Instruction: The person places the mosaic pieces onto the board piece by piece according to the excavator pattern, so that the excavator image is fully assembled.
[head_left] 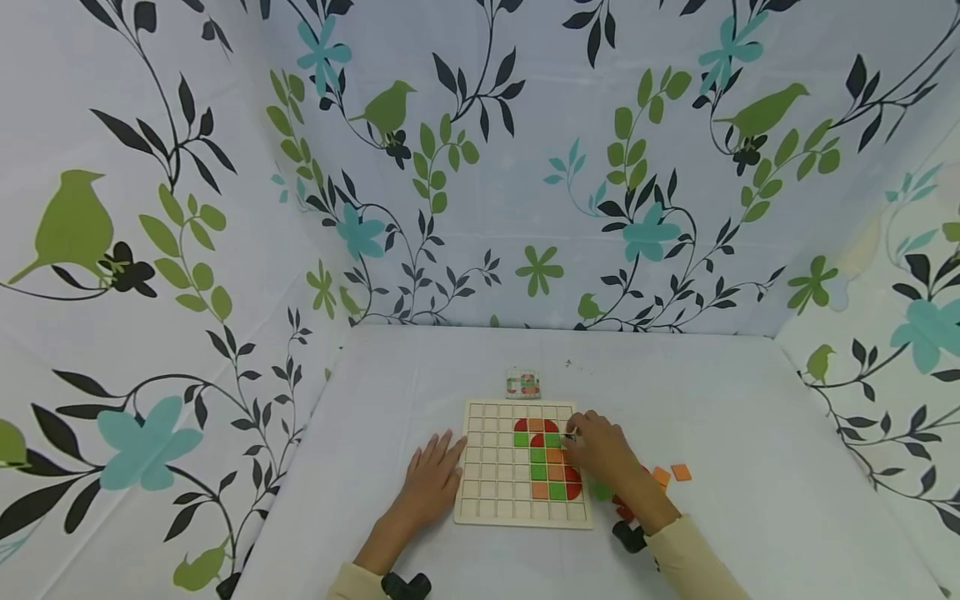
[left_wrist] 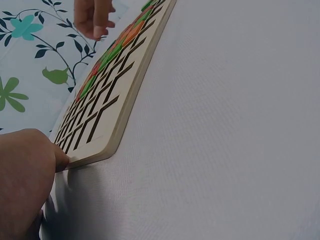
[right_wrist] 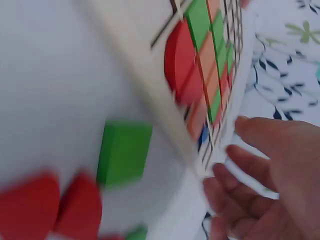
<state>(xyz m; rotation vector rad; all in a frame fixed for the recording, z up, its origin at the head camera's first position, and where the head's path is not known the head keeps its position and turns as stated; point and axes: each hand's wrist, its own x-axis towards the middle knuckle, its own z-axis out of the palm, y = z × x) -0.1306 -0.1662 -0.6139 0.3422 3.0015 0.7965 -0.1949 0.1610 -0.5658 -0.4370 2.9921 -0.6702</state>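
The head view looks forward and down at the board (head_left: 497,472), which both wrist views share from nearer.

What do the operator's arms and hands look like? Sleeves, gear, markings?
Left hand and right hand: bare, no gloves. Left sleeve and right sleeve: plain beige. Left device and right device, near the wrists: small, black, rounded. No cables or markings visible.

Left of the left hand (head_left: 435,479), the white cloth-covered table (head_left: 345,433) gives passage; the right hand (head_left: 600,450) and flat orange square tiles (head_left: 681,472) obstruct the right side of the pale wooden grid board (head_left: 487,469).
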